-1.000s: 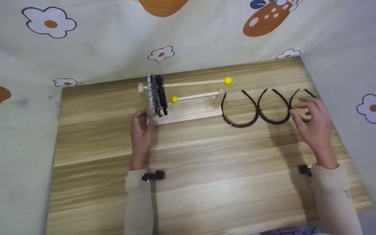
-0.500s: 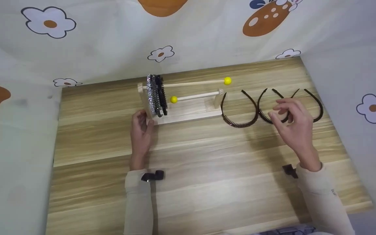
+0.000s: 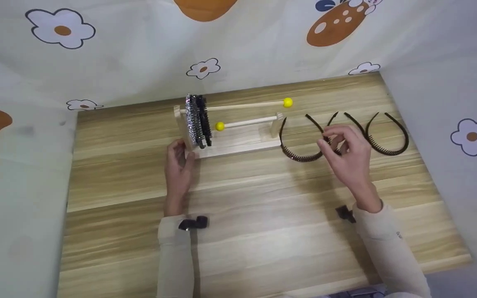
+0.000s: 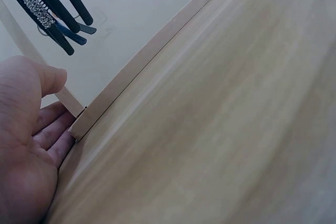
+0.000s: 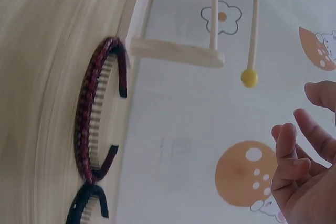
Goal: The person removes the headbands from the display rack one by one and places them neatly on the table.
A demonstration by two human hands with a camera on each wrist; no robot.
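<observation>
My left hand (image 3: 178,169) holds the left end of a wooden headband rack (image 3: 242,147), the thumb in front and the fingers reaching behind the end post. Several toothed headbands (image 3: 199,122), silver glitter and black, hang together at the left of the rack's long rod. My right hand (image 3: 350,155) hovers empty with loosely bent fingers, overlapping a black headband. Left of it lies a dark red headband (image 5: 89,114) beside the rack's right end. Farther right is another dark toothed headband (image 3: 387,151).
Yellow balls cap the free ends of the long rod (image 3: 288,102) and the short rod (image 3: 220,126). The wood-grain table (image 3: 238,231) meets a patterned curtain (image 3: 139,62) at the back and sides.
My right hand has moved left from the rightmost headband to above the middle one, uncovering the rightmost. The left hand stays at the rack's end.
</observation>
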